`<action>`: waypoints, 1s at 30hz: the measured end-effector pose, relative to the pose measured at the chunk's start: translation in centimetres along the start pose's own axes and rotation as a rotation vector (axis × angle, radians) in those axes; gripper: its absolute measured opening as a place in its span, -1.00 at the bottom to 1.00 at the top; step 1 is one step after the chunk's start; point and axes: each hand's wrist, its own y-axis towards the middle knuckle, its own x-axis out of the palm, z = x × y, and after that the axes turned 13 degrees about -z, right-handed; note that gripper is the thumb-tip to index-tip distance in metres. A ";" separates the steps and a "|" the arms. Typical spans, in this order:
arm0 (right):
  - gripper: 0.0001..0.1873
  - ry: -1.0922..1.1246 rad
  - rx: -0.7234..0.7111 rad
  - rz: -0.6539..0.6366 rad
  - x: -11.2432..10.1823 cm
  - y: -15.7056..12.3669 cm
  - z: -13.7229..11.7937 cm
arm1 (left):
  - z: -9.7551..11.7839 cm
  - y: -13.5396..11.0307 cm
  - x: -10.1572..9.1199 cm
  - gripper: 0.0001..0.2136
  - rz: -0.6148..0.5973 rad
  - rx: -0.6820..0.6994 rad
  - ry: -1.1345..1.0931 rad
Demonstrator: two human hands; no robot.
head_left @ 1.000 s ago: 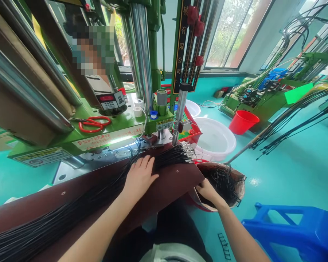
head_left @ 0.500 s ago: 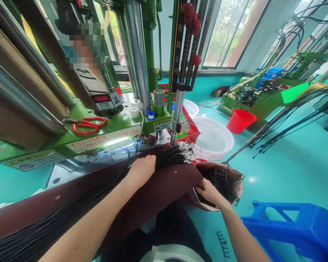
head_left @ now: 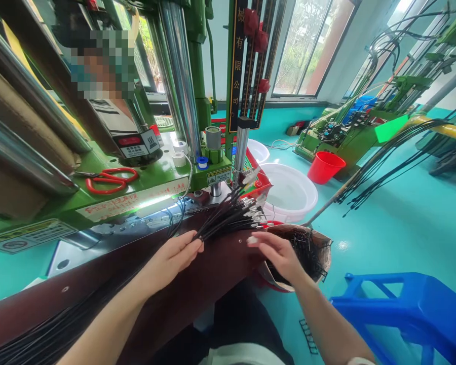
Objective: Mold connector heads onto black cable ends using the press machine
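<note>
A long bundle of thin black cables (head_left: 228, 218) with metal tips lies along a dark brown bench board (head_left: 209, 263). My left hand (head_left: 175, 256) pinches the bundle just behind its tips, and the ends fan upward off the board. My right hand (head_left: 275, 253) hovers with fingers spread over the board's right end, just below the cable tips and in front of a brown container (head_left: 315, 253) full of small black pieces. It holds nothing.
A green press machine (head_left: 167, 172) stands behind the board, with red scissors (head_left: 108, 180) and tape rolls on its ledge. White basins (head_left: 289, 190), a red bucket (head_left: 325, 166) and a blue plastic stool (head_left: 406, 314) sit on the teal floor to the right. More black cables hang from a pole.
My left hand went from lying flat on the bundle to pinching and lifting its end. My right hand came out of the brown container and moved up toward the cable tips.
</note>
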 end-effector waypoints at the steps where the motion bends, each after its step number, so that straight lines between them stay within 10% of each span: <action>1: -0.65 0.182 -0.018 -0.086 1.3 0.8 -0.6 | 0.0 -0.3 0.2 -0.66 -0.043 -0.022 -0.059; 5: -0.41 0.740 -0.127 -0.224 4.9 4.3 -2.1 | -0.3 -1.1 1.2 -0.62 -0.139 -0.076 -0.149; 8: -0.62 0.866 -0.106 -0.182 5.4 6.3 -2.4 | -0.8 -0.8 1.9 -0.64 -0.117 -0.079 0.007; 17: -0.85 0.742 -0.128 0.097 3.8 7.0 -0.2 | -2.4 4.3 1.5 -0.77 0.415 -0.097 1.367; 30: -0.91 0.752 -0.089 0.166 3.9 6.3 0.9 | -2.9 4.7 0.9 -0.77 0.346 -0.077 1.398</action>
